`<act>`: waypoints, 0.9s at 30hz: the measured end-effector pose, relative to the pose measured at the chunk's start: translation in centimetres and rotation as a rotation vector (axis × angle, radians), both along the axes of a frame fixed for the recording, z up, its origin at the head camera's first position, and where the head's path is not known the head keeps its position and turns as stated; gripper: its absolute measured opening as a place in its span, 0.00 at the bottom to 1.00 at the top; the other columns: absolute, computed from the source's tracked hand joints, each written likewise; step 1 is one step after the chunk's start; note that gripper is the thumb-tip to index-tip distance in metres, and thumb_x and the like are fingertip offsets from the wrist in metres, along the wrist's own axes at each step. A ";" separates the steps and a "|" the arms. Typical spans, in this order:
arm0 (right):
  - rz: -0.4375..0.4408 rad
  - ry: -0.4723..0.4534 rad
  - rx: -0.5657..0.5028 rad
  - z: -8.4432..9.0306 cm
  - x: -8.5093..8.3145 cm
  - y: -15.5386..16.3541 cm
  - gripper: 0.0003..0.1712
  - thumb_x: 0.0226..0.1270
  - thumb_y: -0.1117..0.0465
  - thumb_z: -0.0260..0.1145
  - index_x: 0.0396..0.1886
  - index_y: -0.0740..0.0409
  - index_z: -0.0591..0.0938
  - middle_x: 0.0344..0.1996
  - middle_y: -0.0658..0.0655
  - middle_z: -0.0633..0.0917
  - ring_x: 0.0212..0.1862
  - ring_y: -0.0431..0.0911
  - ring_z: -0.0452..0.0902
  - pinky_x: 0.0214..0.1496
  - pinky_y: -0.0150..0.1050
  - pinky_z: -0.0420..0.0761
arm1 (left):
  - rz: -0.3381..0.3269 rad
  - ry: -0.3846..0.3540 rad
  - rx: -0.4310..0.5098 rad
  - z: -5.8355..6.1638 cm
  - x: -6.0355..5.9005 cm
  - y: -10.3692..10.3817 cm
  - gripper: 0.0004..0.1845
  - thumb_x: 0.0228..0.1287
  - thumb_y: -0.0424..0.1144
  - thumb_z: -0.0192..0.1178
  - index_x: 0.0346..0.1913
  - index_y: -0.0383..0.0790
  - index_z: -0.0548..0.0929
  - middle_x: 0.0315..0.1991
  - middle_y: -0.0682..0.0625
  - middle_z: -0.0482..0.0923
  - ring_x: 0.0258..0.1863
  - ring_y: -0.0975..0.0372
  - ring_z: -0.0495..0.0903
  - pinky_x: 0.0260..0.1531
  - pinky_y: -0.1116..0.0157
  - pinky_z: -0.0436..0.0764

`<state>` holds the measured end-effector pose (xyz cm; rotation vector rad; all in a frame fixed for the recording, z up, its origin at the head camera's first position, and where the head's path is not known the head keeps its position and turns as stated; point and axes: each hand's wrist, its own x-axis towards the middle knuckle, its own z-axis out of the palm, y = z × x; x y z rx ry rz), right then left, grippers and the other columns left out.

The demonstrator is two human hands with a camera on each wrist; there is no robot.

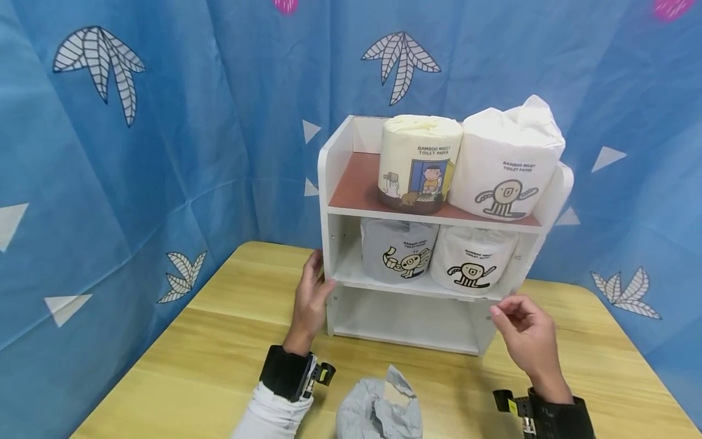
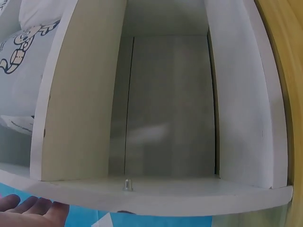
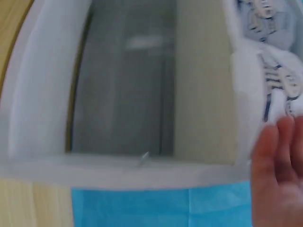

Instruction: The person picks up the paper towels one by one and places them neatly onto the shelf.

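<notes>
White shelf unit [image 1: 433, 286] stands on the wooden table [image 1: 219, 341] with 4 wrapped paper rolls on its upper 2 levels. Left hand [image 1: 310, 297] rests with straight fingers against the unit's left side panel, grip wide. Right hand [image 1: 528, 334] hovers just beside the right panel, fingers loosely curled, holding nothing. 1 grey roll [image 1: 378, 411] lies on the table, near the front edge between the wrists.

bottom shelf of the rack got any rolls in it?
No. In the head view the bottom compartment of the white rack holds nothing, while two wrapped rolls sit on the middle shelf and two on the top shelf.
</notes>
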<state>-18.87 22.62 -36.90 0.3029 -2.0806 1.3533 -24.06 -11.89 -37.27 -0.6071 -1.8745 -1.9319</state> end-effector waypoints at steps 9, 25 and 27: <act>0.793 -0.116 0.282 -0.6 -0.4 -0.5 0.22 0.62 0.78 0.60 0.57 0.75 0.73 0.51 0.56 0.82 0.53 0.45 0.79 0.54 0.34 0.78 | -0.025 -0.004 -0.011 -0.1 0.0 0.4 0.35 0.69 0.30 0.45 0.75 0.30 0.45 0.75 0.36 0.46 0.73 0.49 0.50 0.68 0.47 0.54; 1.332 -0.500 0.500 -3.7 0.2 -7.3 0.65 0.53 0.29 0.66 0.79 0.49 0.43 0.76 0.55 0.51 0.75 0.50 0.47 0.72 0.40 0.55 | -0.036 -0.001 -0.033 -0.1 0.4 0.5 0.34 0.71 0.30 0.44 0.76 0.30 0.44 0.75 0.35 0.46 0.73 0.47 0.49 0.68 0.45 0.55; 1.345 -0.513 0.478 -3.9 0.3 -7.9 0.65 0.53 0.40 0.74 0.79 0.51 0.42 0.77 0.56 0.50 0.75 0.50 0.47 0.72 0.40 0.54 | -0.038 0.002 -0.035 -0.1 0.4 0.5 0.34 0.71 0.30 0.44 0.76 0.30 0.44 0.75 0.35 0.46 0.73 0.47 0.49 0.68 0.45 0.55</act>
